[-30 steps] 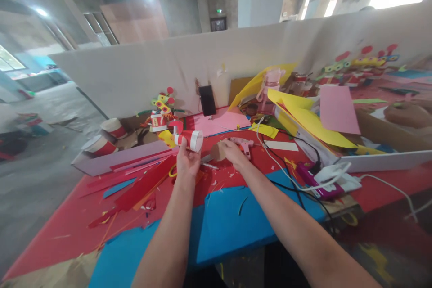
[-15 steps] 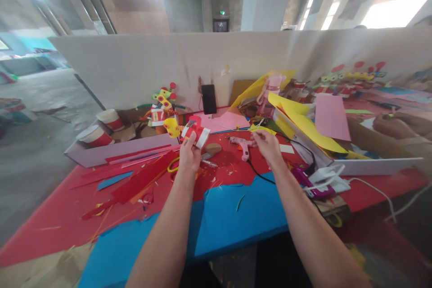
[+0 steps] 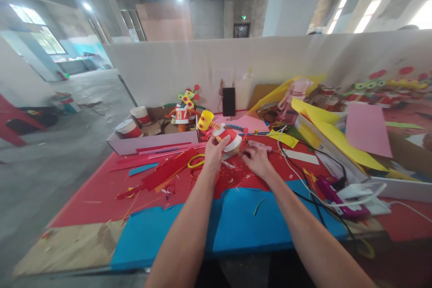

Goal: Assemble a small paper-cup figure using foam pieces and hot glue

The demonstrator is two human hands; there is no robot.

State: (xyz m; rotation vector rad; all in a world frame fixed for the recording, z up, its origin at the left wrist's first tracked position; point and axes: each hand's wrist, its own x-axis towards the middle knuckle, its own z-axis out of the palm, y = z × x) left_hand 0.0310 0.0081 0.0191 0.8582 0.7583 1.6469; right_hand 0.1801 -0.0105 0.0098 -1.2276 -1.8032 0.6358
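A red and white paper-cup figure (image 3: 230, 140) with a yellow head and coiled pipe-cleaner limbs is tilted in my left hand (image 3: 214, 155), whose thumb and fingers close round the cup. My right hand (image 3: 258, 161) is just right of the cup's rim, fingers bent together. What they hold, if anything, is too small to make out. A pink glue gun (image 3: 260, 146) shows behind my right hand, its lower part hidden. Left of my left hand lie scissors (image 3: 196, 161) with yellow handles. A similar cup figure (image 3: 182, 115) stands farther back.
A box (image 3: 158, 140) with paper cups (image 3: 140, 116) stands back left, beside red paper strips (image 3: 168, 172). A black phone (image 3: 228, 101) leans on the white partition (image 3: 189, 63). To the right are yellow sheets (image 3: 324, 128), a white cable (image 3: 293, 168) and a purple object (image 3: 337, 198).
My right hand has moved left and down to the cup figure. The figure has turned in my left hand, showing a blue coiled limb. The view has swung left.
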